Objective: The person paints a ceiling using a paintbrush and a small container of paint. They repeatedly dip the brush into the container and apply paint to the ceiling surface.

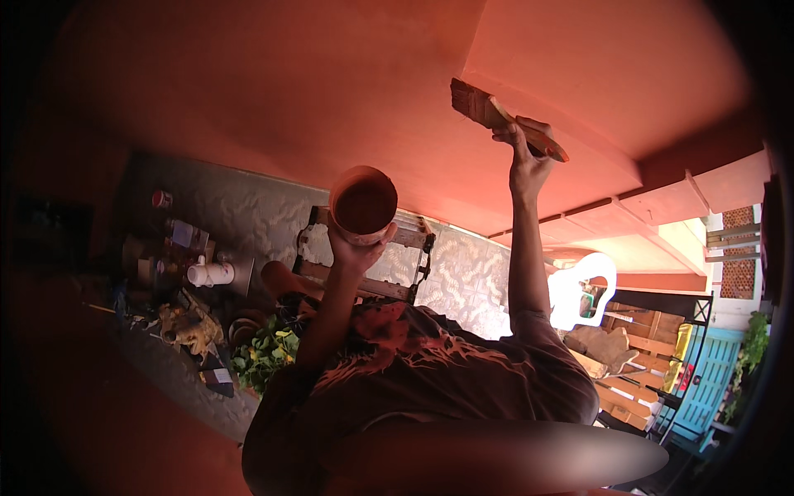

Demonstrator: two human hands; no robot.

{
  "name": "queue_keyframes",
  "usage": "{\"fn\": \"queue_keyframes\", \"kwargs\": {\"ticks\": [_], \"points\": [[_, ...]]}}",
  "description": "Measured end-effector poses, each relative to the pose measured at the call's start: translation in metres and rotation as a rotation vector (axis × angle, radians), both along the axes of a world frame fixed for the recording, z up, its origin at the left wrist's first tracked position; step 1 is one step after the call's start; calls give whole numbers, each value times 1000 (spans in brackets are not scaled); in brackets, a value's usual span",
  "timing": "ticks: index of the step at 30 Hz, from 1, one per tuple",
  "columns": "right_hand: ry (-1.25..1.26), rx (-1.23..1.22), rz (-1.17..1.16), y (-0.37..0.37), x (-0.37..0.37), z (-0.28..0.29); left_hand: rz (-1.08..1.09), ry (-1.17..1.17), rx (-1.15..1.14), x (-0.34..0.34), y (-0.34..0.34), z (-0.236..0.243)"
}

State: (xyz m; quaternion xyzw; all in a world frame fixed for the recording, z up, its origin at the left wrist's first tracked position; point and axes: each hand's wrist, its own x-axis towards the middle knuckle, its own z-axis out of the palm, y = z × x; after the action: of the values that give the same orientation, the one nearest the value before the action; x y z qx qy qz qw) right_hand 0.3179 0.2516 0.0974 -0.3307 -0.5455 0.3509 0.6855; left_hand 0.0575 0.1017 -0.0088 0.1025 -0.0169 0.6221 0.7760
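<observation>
In my raised right hand (529, 153) is a wide flat paintbrush (473, 101), the fingers wrapped round its wooden handle. Its dark bristles are up against the reddish-orange painted wall (397, 107), beside an edge where two surfaces meet; whether they press on it I cannot tell. Lower and to the left, my left hand (357, 252) grips a round reddish-brown pot (362, 194) from beneath. The pot's mouth faces up toward me, and its inside looks dark, so I cannot make out how full it is.
Below my left hand stands a wooden frame (397, 288) on the patterned floor (459, 273). A leafy plant (266, 355), a white jug (211, 274) and clutter lie at left. On the right are a white plastic chair (583, 285), wooden slats (633, 388) and a turquoise bench (707, 384).
</observation>
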Motion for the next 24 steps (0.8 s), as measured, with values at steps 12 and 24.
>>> {"fn": "queue_keyframes", "kwargs": {"ticks": [12, 24], "points": [[-1216, 537, 64, 87, -19, -16, 229, -68, -222, -12, -23, -1], [-1332, 796, -66, 125, -19, 44, 291, 91, -278, -19, -37, -36]]}}
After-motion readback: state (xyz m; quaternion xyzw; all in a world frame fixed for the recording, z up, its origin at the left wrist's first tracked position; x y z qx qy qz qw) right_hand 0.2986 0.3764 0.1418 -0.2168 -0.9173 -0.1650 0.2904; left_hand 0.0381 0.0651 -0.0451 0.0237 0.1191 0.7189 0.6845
